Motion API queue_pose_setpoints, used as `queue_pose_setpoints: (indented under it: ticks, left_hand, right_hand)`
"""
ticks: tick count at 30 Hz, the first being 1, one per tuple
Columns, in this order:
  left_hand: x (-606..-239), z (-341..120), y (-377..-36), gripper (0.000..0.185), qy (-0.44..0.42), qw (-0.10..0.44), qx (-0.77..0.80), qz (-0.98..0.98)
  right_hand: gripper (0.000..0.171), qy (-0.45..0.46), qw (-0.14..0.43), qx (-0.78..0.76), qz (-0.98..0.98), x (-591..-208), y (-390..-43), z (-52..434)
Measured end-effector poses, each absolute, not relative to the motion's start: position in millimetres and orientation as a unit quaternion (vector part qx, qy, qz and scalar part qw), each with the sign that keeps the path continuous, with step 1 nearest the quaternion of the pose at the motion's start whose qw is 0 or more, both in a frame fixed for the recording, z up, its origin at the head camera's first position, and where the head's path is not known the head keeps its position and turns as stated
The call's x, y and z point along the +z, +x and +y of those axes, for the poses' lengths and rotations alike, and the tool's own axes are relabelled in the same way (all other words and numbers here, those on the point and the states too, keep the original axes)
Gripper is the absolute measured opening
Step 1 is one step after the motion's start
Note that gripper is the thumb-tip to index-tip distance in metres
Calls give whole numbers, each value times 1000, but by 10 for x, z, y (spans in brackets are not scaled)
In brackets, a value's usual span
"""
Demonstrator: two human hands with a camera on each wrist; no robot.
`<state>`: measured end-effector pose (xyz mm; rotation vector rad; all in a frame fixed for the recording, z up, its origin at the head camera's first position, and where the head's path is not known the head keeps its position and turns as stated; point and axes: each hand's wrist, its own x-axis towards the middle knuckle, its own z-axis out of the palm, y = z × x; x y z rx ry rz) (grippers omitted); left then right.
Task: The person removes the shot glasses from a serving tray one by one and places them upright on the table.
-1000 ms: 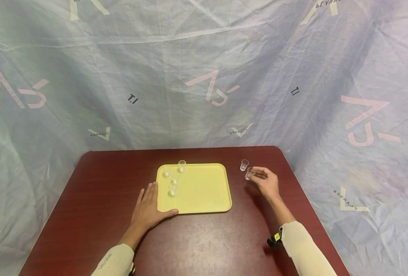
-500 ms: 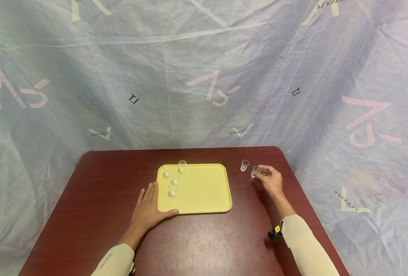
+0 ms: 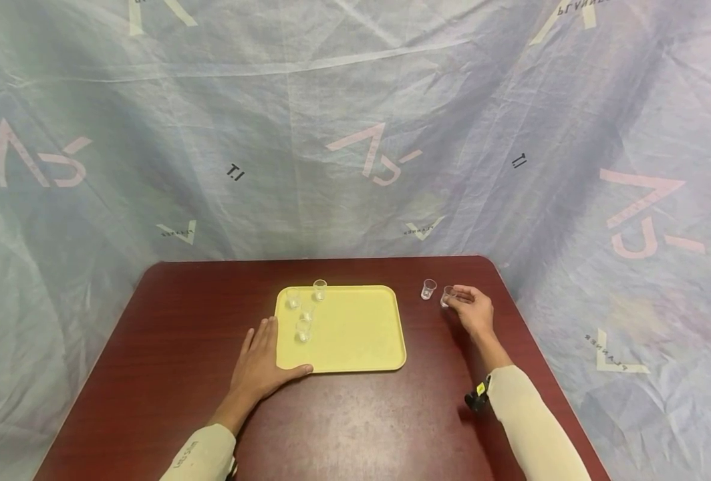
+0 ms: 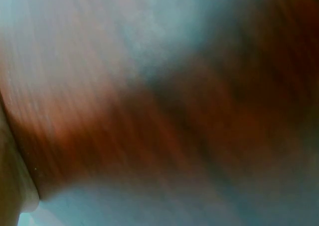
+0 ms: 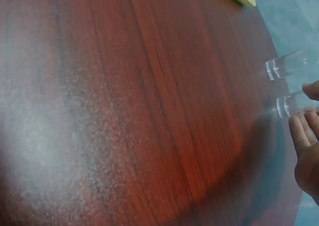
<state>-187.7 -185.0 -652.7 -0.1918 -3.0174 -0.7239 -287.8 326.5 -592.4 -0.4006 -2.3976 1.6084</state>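
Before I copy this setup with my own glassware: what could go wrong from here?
The right hand pinches a small clear glass right beside another glass; a careless move might knock that one over. The four glasses on the yellow tray cluster at its far left corner, so a nudge from the left hand at the tray's edge could topple them.

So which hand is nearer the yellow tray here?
Left. The left hand lies flat on the table against the yellow tray, at its near left corner. The right hand is off to the tray's right, its fingers pinching a small clear glass.
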Motion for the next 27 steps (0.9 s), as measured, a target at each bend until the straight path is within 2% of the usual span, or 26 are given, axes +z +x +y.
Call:
queue_pose_setpoints:
  ticks: [21, 27]
  left_hand:
    - [-6508, -1845, -1866, 159, -62, 21, -233, -970]
    - [-6479, -1825, -1859, 159, -61, 15, -227, -972]
  right_hand:
    - [44, -164, 135, 552, -807, -6019, -3014, 3269]
    - [50, -164, 140, 555, -804, -6038, -3015, 3281]
